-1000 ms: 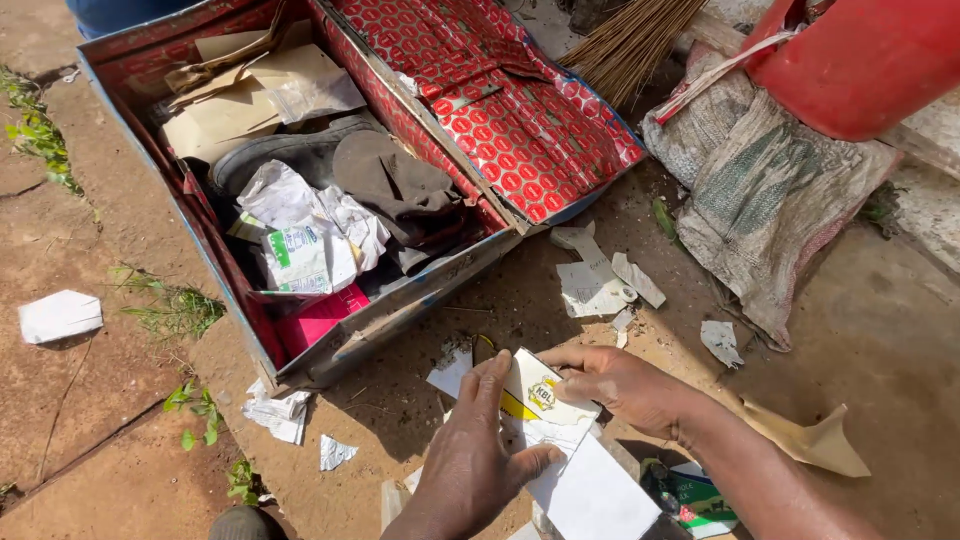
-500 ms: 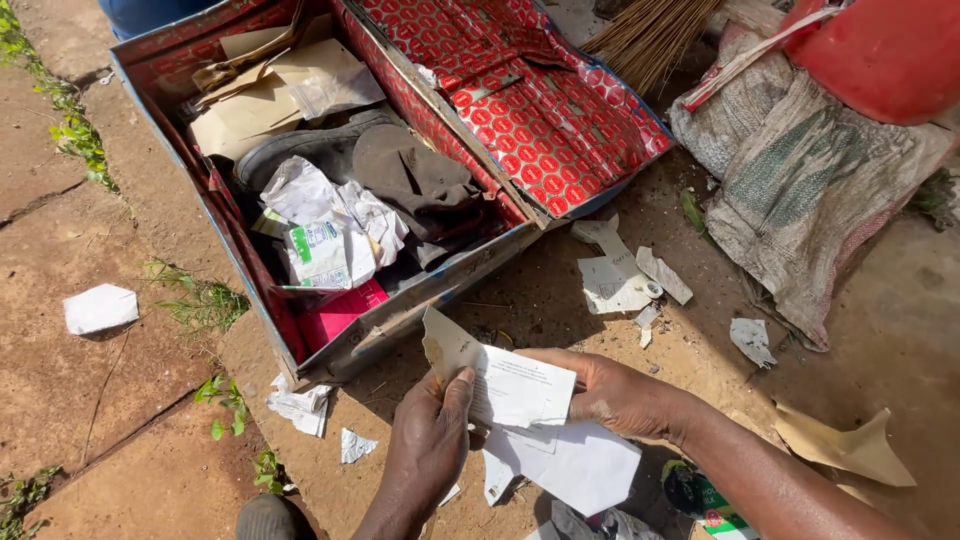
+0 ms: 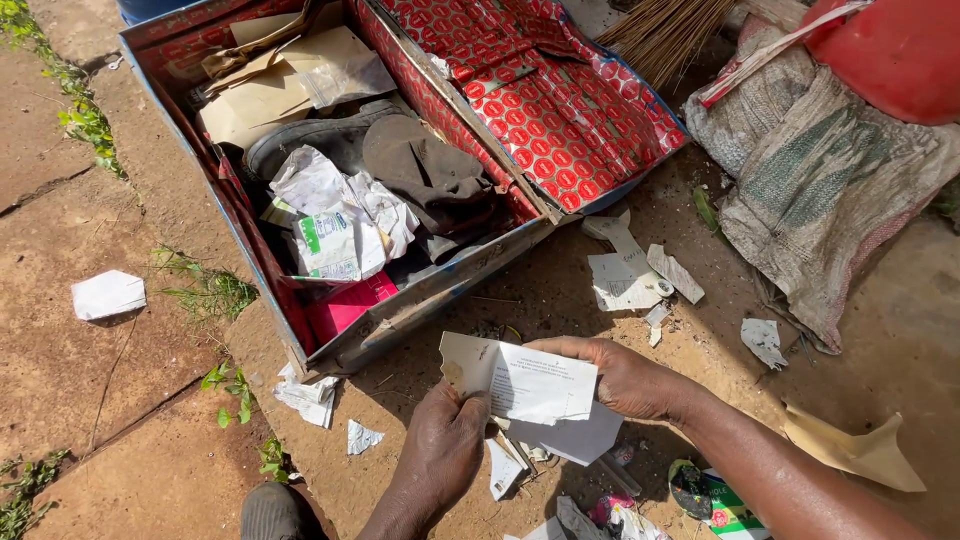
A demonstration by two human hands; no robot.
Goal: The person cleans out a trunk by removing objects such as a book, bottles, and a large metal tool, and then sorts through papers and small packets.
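Both my hands hold one white printed paper [image 3: 525,380] low in the middle of the view. My left hand [image 3: 445,445] pinches its lower left corner. My right hand [image 3: 625,378] grips its right edge from behind. A second white sheet [image 3: 580,440] hangs just under the first, against my right hand. Behind the hands stands an open metal box [image 3: 262,285] with a red patterned lining and lid [image 3: 550,100]. Inside it lie crumpled papers [image 3: 335,215], a dark shoe [image 3: 300,145] and brown envelopes [image 3: 255,100].
Torn paper scraps [image 3: 625,275] litter the dirt right of the box, and more [image 3: 310,395] lie at its near corner. A folded white paper [image 3: 108,294] lies at left. Worn sacks [image 3: 830,190], a red container [image 3: 890,50] and a broom [image 3: 665,30] crowd the upper right.
My hands have raised and spread the white paper flat between them. The view has shifted, so the box sits lower in the frame.
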